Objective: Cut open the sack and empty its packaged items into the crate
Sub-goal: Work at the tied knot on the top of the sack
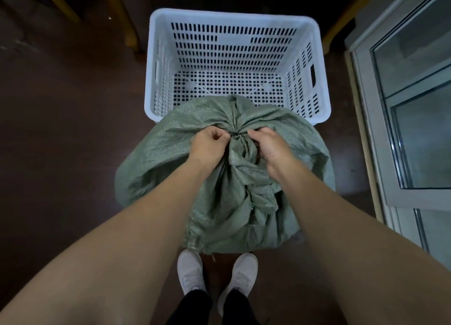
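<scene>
A bulging green woven sack (156,154) stands on the floor in front of me, its neck bunched and bound by a dark tie (235,135). My left hand (210,144) pinches the gathered fabric just left of the tie. My right hand (267,145) grips the bunched neck on the tie's right side. Beyond the sack sits a white perforated plastic crate (151,63), open at the top with nothing visible inside; the sack's top overlaps its near rim. No cutting tool is in view.
The floor is dark brown. A glass-paned door or cabinet with a pale frame (373,119) runs along the right. Yellow wooden legs (127,17) stand behind the crate at left and right. My white shoes (190,271) are just below the sack.
</scene>
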{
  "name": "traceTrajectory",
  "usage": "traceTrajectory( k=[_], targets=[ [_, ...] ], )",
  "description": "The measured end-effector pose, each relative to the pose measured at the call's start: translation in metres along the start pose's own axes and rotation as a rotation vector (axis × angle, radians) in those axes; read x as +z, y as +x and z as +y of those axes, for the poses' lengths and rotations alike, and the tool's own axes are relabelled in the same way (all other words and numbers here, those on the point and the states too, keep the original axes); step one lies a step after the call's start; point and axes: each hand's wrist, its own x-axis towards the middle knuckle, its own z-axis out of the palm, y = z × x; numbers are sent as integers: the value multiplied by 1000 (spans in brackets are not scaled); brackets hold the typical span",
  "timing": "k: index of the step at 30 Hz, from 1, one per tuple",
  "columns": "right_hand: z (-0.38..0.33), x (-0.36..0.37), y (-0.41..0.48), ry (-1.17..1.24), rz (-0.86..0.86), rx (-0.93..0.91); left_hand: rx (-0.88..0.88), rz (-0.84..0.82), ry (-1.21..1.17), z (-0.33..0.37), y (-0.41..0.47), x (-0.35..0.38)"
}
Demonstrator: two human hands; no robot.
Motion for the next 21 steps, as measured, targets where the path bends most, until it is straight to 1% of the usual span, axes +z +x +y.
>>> traceTrajectory(
  k=[1,4,6,7,9,11,13,15,17,18,21],
  targets=[
    [4,1,0,-28,-6,11,9,17,99,-3,2,0],
    [13,6,2,-106,0,30,73,76,518,-3,4,-6],
    [16,11,2,-148,13,21,134,108,750,1,3,-10],
    [17,14,1,-183,23,1,158,116,827,1,1,-10],
    [19,19,1,-279,55,-35,160,111,896,-2,0,-12],
    [18,23,-1,-358,38,-52,82,67,883,-6,0,-16],
    [17,27,-2,-392,-21,-51,-11,-27,834,-7,-1,-15],
    [16,32,-3,-332,-116,-4,-91,-114,726,-10,-3,-14],
    [16,36,-7,-277,-210,67,-109,-125,611,-16,-2,-18],
    [17,36,-7,-301,-224,67,-99,-118,571,-19,-1,-21],
    [18,31,-5,-407,-189,-37,-47,-127,450,-30,3,-32]
  ],
)
